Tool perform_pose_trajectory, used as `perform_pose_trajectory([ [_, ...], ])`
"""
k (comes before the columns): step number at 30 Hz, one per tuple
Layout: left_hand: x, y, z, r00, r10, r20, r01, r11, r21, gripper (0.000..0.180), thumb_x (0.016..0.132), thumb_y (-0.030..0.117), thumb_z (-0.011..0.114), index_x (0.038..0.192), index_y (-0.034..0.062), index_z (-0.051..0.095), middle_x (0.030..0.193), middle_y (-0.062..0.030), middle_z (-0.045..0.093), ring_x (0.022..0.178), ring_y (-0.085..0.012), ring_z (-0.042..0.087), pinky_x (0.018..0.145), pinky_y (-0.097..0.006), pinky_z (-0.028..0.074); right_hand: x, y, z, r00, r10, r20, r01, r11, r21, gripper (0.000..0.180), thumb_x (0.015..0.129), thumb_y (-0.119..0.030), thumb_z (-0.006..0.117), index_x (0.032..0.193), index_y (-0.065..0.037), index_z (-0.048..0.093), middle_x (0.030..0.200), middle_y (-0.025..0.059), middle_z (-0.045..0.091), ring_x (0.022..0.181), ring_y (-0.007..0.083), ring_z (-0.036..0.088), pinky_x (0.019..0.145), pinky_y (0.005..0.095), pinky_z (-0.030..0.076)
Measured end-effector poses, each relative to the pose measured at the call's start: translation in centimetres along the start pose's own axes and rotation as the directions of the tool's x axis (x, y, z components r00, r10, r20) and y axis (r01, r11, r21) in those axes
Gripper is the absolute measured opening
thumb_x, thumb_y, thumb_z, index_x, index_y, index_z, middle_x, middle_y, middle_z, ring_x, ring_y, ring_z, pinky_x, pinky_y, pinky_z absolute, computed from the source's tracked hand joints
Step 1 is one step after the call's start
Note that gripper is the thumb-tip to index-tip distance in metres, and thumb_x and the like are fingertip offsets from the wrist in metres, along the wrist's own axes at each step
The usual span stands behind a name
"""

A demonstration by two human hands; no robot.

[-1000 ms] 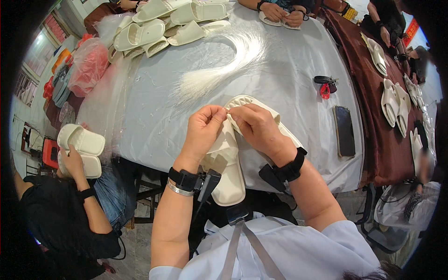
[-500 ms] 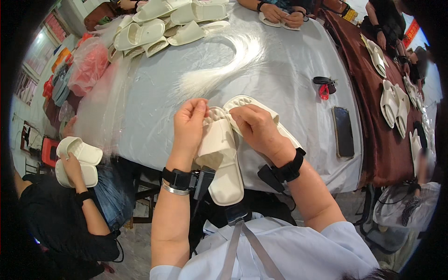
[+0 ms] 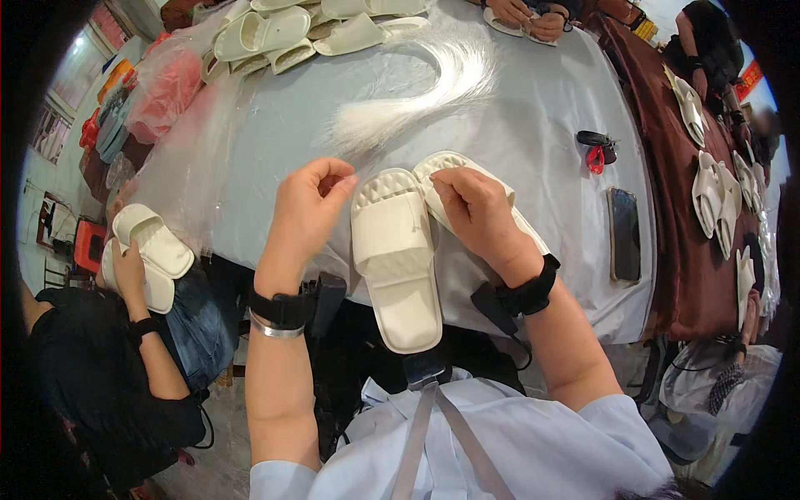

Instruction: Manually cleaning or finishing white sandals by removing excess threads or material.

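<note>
1. Far to the left of our fingers, another person's hand [image 3: 127,268] holds a pair of cream slippers [image 3: 148,254] below the table edge.
2. Our left hand [image 3: 307,208] is curled above the grey table [image 3: 533,117]. Its fingertips are pressed together at the tips; we cannot tell whether they pinch anything.
3. Just right of those fingertips lies the white slide sandal [image 3: 397,258], its toe on the table and its heel hanging over the near edge toward us.
4. Our right hand [image 3: 473,208] rests on a second white sandal [image 3: 467,179], beside the first. Its fingers are bent and pressed down on the upper, the thumb tucked against them.
5. Beyond both hands lies a tuft of white fibres [image 3: 417,100].
6. Right of our right fingers sit a red and black tool [image 3: 597,150] and a dark phone [image 3: 625,233].
</note>
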State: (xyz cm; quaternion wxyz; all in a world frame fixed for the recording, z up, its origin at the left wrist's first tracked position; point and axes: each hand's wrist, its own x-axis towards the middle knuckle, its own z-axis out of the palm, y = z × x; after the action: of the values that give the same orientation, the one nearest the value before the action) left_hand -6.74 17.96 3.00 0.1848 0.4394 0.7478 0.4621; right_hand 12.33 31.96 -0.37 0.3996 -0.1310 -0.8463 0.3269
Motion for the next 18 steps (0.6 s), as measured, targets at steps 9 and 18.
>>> perform_pose_trajectory([
  [9,-0.2,1.1,1.1,0.981,0.001,0.196,-0.012,0.998,0.059,0.031,0.084,0.014,0.069,0.109,-0.0041,0.064,0.086,-0.0047,0.067,0.074,-0.0128,0.058,0.071,-0.028,0.049,-0.2,0.2,0.3,1.0,-0.025,-0.014,0.025,1.0,-0.018,0.008,0.085,0.0,0.059,0.092,-0.001,0.063,0.084,0.0165,0.065,0.078,0.035,0.063,0.069,0.0392,0.051],
  [18,0.2,1.6,5.9,0.967,0.121,0.223,-0.149,0.982,0.117,0.03,0.08,0.018,0.071,0.106,0.0023,0.068,0.091,-0.0139,0.068,0.078,-0.0246,0.066,0.068,-0.036,0.05,-0.4,0.5,0.4,0.999,-0.031,-0.036,0.031,0.999,-0.008,0.006,0.084,-0.002,0.061,0.09,-0.002,0.062,0.085,0.0154,0.065,0.079,0.0342,0.063,0.069,0.0388,0.051],
])
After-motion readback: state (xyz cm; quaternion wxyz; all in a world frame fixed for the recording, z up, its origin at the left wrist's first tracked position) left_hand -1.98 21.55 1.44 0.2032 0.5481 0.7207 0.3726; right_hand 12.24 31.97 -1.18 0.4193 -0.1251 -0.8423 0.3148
